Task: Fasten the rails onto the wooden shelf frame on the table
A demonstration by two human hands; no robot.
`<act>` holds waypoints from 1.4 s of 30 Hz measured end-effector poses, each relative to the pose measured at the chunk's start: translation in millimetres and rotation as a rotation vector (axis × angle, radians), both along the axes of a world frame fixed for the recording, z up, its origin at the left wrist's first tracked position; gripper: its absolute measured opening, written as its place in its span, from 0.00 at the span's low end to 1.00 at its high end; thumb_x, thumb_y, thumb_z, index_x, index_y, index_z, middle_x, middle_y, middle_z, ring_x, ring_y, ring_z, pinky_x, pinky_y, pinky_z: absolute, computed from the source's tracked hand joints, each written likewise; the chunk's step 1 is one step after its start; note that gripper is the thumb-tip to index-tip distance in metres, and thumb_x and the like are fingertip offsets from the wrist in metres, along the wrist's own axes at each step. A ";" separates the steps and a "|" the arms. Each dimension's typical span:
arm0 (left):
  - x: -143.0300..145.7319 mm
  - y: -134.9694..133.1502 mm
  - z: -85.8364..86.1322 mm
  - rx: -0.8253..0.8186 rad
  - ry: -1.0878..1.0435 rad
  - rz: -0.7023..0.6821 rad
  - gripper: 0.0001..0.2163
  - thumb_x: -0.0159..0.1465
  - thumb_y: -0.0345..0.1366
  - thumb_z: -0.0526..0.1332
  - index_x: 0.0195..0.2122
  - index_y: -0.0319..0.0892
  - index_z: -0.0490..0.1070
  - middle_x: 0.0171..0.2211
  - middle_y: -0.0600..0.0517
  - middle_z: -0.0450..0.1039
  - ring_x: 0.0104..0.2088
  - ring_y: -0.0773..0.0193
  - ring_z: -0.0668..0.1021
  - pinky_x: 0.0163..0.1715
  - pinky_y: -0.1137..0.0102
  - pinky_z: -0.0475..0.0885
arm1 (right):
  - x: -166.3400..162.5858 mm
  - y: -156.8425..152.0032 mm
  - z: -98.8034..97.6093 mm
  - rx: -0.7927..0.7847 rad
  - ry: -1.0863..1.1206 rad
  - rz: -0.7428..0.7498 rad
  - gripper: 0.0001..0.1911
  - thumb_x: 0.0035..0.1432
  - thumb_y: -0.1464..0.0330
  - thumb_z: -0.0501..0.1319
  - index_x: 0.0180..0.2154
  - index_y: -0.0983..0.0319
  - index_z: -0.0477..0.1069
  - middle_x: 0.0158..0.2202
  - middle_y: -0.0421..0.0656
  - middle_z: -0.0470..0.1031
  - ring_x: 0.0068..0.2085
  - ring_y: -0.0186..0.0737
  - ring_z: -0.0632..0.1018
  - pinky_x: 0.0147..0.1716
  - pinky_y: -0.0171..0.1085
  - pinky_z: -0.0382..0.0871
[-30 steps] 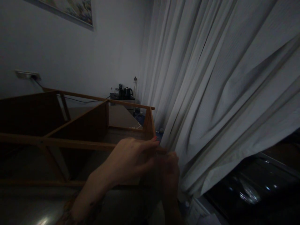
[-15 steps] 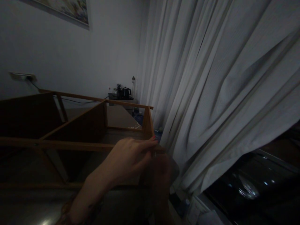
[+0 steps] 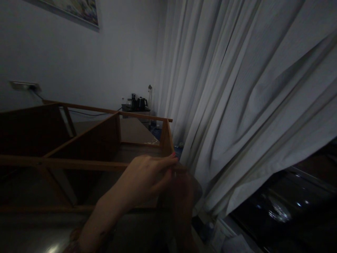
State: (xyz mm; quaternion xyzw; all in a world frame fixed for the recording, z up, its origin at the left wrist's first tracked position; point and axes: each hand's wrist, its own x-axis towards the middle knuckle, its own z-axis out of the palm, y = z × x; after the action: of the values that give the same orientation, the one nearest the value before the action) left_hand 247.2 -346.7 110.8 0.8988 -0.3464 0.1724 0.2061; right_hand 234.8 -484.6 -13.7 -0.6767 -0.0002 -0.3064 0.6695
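A wooden shelf frame (image 3: 86,163) with dark panels lies in front of me. My left hand (image 3: 144,174) reaches to its near right corner, with the fingers over the rail end and the thumb below, gripping the wood there. Directly beside it, at the outer side of that corner, is my right hand (image 3: 182,196), smeared by motion. Its fingers cannot be made out, and whether it holds a tool is hidden. A faint greyish blur shows along its right edge.
A long white curtain (image 3: 223,91) hangs close on the right. Behind the frame, a black kettle (image 3: 142,102) stands on a small table (image 3: 135,109). A wall socket (image 3: 25,85) with a cable is at the left. A glossy black surface (image 3: 284,203) lies at the lower right.
My right hand stays at the corner, blurred in both frames, with only a slight shift. The left hand and the shelf frame hold almost the same place.
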 end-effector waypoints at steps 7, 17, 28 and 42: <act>1.8 -1.8 -4.8 0.001 -0.031 0.029 0.16 0.69 0.37 0.55 0.56 0.50 0.73 0.40 0.52 0.83 0.31 0.61 0.83 0.29 0.72 0.71 | -1.3 -1.9 1.8 0.002 0.009 -0.017 0.20 0.59 0.50 0.62 0.42 0.57 0.75 0.37 0.44 0.79 0.42 0.47 0.79 0.39 0.41 0.73; 8.3 -1.1 -11.1 -0.009 -0.067 -0.014 0.14 0.72 0.40 0.53 0.53 0.50 0.74 0.43 0.51 0.83 0.40 0.59 0.84 0.40 0.71 0.76 | -0.7 -3.0 2.8 -0.013 0.016 -0.005 0.20 0.60 0.51 0.61 0.44 0.58 0.75 0.40 0.45 0.79 0.42 0.46 0.79 0.40 0.41 0.73; 6.8 -1.0 -12.5 0.017 -0.089 0.007 0.14 0.72 0.36 0.53 0.55 0.48 0.73 0.45 0.49 0.82 0.42 0.59 0.84 0.42 0.70 0.77 | -1.6 -8.5 7.9 -0.095 0.021 0.044 0.19 0.62 0.50 0.59 0.38 0.59 0.75 0.35 0.43 0.78 0.38 0.42 0.77 0.37 0.39 0.71; 13.5 1.9 -12.2 0.081 -0.230 -0.047 0.15 0.71 0.31 0.54 0.57 0.43 0.71 0.57 0.48 0.75 0.48 0.56 0.81 0.48 0.59 0.75 | 11.4 -15.8 9.3 0.005 -0.126 0.069 0.19 0.58 0.54 0.64 0.46 0.57 0.67 0.28 0.35 0.72 0.31 0.35 0.75 0.34 0.34 0.70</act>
State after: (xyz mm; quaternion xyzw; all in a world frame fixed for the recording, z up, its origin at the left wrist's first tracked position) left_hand 260.7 -344.8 98.6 0.8722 -0.3956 0.2552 0.1329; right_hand 246.2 -500.5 -4.4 -0.6541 -0.0649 -0.3251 0.6798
